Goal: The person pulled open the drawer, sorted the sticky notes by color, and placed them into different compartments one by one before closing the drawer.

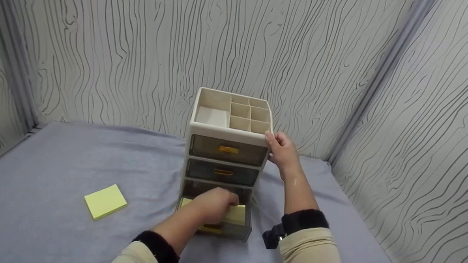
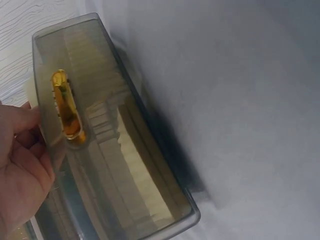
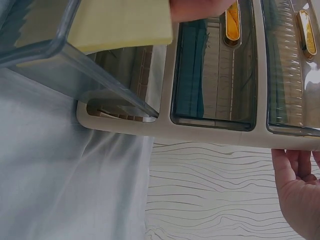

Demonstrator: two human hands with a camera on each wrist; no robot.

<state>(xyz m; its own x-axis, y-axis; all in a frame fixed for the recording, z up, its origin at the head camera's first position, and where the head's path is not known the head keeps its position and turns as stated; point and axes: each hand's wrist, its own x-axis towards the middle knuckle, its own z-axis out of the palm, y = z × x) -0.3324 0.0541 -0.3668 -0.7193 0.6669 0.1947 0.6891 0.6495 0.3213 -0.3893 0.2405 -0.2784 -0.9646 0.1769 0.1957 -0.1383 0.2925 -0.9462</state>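
Note:
A white desktop organizer with smoky see-through drawers stands on the cloth. Its lowest drawer is pulled out. Over this drawer, my left hand has its fingers bent down and pinches a yellow sticky note pad. Part of the pad is hidden under the hand. From the left wrist, the thumb and fingers show just behind the drawer front with its amber handle. My right hand grips the organizer's upper right side, thumb on the front edge and the other fingers along the side.
Another yellow sticky note pad lies on the grey-blue cloth, left of the organizer. Two closed drawers with amber handles sit above the open one. Divided compartments form the top. Patterned panels stand behind and at the sides.

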